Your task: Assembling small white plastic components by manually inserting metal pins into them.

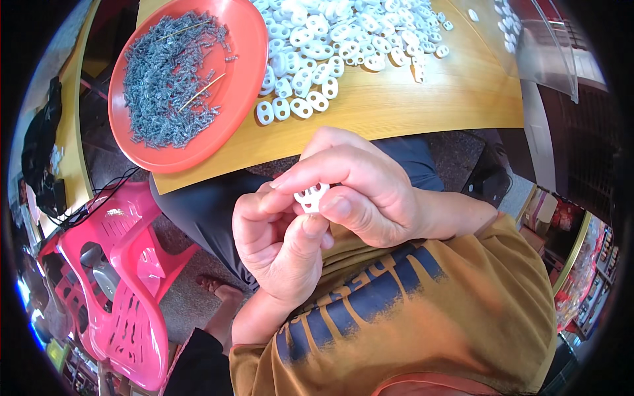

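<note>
A small white plastic piece with several openings [310, 202] is pinched between both hands, just in front of the table edge. My left hand [281, 247] grips it from below with thumb and fingertips. From above and the right, my right hand [370, 188] closes on the same piece with thumb and curled fingers, which cover part of it. Beyond them, many white oval pieces with two holes [301, 107] lie heaped on the wooden table [409, 109]. A red round tray [241, 86] at the far left holds a mass of small metal coil springs [165, 86].
Two thin yellowish sticks [201, 92] rest on the springs. A clear plastic container [548, 56] with white pieces stands at the far right. A pink plastic chair [142, 323] is on the floor at the left, near another person's foot [218, 285].
</note>
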